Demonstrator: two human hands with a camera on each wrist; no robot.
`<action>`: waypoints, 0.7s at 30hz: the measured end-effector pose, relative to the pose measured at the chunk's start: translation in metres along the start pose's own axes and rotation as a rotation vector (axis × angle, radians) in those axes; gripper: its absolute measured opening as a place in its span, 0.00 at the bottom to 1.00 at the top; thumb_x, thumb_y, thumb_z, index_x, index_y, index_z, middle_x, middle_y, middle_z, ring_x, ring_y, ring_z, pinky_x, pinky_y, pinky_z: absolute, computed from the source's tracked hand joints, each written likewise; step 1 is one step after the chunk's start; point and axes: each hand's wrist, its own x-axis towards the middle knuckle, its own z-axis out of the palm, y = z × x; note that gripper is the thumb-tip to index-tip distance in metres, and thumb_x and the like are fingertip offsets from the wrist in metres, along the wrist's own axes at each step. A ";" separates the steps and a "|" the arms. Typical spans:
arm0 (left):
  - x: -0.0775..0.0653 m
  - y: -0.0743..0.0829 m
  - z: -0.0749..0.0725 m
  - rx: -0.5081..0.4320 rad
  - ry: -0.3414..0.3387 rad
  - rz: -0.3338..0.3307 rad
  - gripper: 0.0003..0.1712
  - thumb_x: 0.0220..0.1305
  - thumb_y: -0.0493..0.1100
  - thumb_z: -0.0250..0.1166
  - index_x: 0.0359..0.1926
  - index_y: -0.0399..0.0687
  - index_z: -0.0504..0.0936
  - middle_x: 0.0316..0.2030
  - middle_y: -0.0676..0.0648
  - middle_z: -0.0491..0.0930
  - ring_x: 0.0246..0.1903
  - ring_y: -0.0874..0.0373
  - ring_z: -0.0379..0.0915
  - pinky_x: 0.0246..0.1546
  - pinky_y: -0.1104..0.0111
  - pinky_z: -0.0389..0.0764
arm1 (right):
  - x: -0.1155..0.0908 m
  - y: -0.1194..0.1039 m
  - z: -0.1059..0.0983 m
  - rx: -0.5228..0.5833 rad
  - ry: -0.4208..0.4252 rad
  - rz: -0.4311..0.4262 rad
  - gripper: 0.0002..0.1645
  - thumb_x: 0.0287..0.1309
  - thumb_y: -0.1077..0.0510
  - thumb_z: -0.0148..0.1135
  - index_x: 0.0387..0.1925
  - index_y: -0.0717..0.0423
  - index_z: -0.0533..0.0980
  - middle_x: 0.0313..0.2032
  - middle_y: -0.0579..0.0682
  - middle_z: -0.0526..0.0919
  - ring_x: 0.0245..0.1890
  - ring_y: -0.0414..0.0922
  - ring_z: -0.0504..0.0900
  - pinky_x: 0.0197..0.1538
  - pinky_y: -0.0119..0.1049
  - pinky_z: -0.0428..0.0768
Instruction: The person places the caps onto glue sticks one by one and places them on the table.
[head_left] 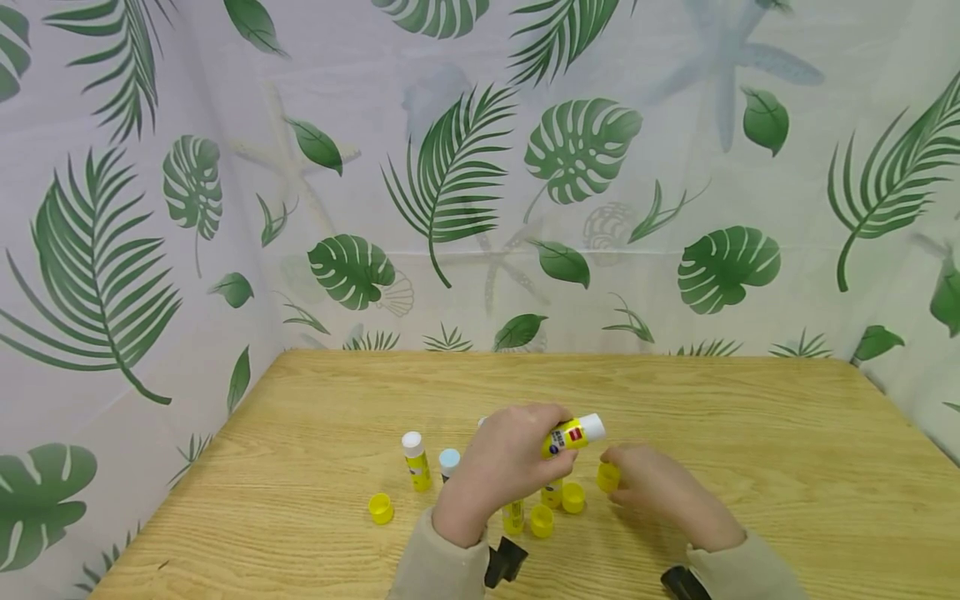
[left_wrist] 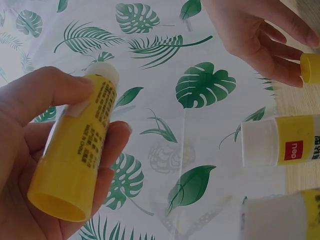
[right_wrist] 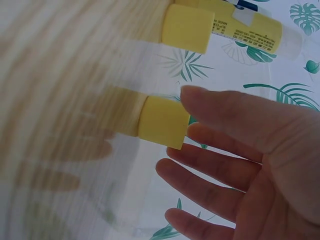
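Observation:
My left hand (head_left: 510, 454) grips a yellow glue stick (head_left: 567, 437) over the middle of the table, thumb on one side and fingers curled round the other. Its white end (head_left: 592, 427) points right; the opposite yellow end shows in the left wrist view. To the right, my right hand (head_left: 660, 492) is low at the tabletop with fingers spread and nearly straight. A small yellow cap (right_wrist: 164, 122) stands on the table right at its thumb and fingertips. Another yellow cap (right_wrist: 188, 28) stands just beyond.
Upright glue sticks stand around the left hand, one with a white top (head_left: 416, 461) and one with a pale blue top (head_left: 449, 461); others are partly hidden behind the hand. More yellow caps lie at the left (head_left: 381, 508) and in front (head_left: 542, 521). A leaf-patterned cloth (head_left: 465, 300) hangs behind the wooden table (head_left: 300, 467).

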 end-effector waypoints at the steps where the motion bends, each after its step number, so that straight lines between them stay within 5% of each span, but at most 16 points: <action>1: 0.000 0.000 0.000 -0.004 0.001 0.003 0.11 0.51 0.41 0.63 0.38 0.44 0.79 0.28 0.54 0.78 0.19 0.70 0.64 0.20 0.83 0.65 | 0.000 0.000 0.000 0.005 -0.002 0.001 0.18 0.38 0.65 0.69 0.35 0.63 0.75 0.28 0.48 0.76 0.28 0.42 0.73 0.31 0.38 0.72; 21: -0.001 0.000 -0.002 -0.029 -0.061 -0.005 0.07 0.53 0.40 0.62 0.34 0.45 0.78 0.23 0.56 0.75 0.16 0.70 0.61 0.17 0.83 0.63 | -0.006 -0.001 -0.001 0.090 -0.052 0.012 0.16 0.38 0.65 0.69 0.26 0.57 0.68 0.20 0.45 0.69 0.20 0.42 0.64 0.24 0.35 0.65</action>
